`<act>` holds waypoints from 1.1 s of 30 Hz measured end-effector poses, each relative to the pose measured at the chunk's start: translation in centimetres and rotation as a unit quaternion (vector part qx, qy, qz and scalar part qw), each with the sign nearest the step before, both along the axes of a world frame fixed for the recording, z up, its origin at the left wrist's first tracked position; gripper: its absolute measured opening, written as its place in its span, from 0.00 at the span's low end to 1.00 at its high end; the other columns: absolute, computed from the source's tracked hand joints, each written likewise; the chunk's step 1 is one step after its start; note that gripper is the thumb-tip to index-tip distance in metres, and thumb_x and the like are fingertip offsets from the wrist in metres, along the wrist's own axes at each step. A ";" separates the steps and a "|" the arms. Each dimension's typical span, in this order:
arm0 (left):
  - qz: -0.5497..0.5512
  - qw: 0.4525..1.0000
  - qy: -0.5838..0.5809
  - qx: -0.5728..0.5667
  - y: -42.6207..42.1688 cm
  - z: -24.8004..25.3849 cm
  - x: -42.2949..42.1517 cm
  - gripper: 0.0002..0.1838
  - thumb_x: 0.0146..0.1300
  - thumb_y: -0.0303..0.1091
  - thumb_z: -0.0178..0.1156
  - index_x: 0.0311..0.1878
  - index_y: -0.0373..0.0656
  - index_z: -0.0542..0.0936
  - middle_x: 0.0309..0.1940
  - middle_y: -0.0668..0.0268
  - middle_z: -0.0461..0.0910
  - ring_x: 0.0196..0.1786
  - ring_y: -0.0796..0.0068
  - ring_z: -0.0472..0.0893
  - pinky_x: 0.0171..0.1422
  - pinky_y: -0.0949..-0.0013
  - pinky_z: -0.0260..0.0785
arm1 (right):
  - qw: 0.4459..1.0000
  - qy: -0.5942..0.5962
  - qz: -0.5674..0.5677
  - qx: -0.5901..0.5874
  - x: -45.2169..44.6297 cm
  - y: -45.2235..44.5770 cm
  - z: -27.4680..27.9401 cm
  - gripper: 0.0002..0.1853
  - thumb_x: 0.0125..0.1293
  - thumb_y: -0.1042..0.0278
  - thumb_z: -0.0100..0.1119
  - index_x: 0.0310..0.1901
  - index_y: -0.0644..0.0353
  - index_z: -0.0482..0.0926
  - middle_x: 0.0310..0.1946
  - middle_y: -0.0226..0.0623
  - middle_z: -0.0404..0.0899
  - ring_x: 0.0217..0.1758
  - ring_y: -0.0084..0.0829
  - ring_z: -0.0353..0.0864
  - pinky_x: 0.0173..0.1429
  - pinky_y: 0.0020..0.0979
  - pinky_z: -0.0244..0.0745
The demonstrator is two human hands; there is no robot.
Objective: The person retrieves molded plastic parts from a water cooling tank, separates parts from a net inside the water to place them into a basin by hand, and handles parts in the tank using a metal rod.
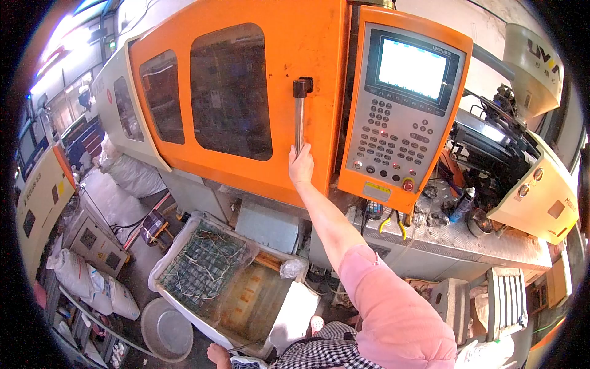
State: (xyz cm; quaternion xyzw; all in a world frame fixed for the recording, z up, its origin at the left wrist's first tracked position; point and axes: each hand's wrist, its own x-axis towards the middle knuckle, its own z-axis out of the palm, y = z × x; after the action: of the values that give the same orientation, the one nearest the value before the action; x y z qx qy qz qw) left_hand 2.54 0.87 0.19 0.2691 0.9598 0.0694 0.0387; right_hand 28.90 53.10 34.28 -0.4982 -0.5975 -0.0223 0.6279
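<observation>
Orange metal machine door with dark windows (279,111) stands far centre, beyond a white rectangular tub (206,325) on the near left. Right hand (301,165) is clamped on the door's silvery upright bar handle (299,120); left hand (219,355), near the tub, has an unclear grip.

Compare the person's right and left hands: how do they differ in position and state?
The right hand is raised at the orange panel, while the left hand is low, near the tub. The right hand is closed around the metal handle; whether the left hand grips anything is hard to tell. Both hands are bare.
</observation>
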 end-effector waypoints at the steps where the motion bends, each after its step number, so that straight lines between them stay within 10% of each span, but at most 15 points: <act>1: -0.016 1.000 0.006 -0.004 -0.3 -0.8 -0.3 0.11 0.53 0.34 0.52 0.24 0.37 0.79 0.25 0.52 0.79 0.31 0.52 0.80 0.35 0.55 0.72 | 1.000 -0.001 -0.001 0.001 0.0 0.0 0.0 0.15 0.61 0.59 0.51 0.41 0.62 0.63 0.22 0.55 0.73 0.28 0.56 0.73 0.32 0.51 0.66; 33: 0.017 1.000 -0.008 -0.002 0.5 1.2 0.8 0.07 0.48 0.33 0.59 0.24 0.38 0.78 0.26 0.54 0.79 0.32 0.53 0.80 0.37 0.56 0.72 | 1.000 -0.006 -0.003 -0.003 0.0 0.1 -0.2 0.16 0.61 0.59 0.51 0.42 0.63 0.63 0.22 0.55 0.73 0.27 0.56 0.72 0.31 0.50 0.66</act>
State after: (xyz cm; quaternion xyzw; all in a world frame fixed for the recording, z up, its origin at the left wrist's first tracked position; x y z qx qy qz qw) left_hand 3.32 1.39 1.39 0.2518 0.9641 0.0706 0.0453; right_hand 28.92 53.18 34.12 -0.5016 -0.6001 -0.0251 0.6226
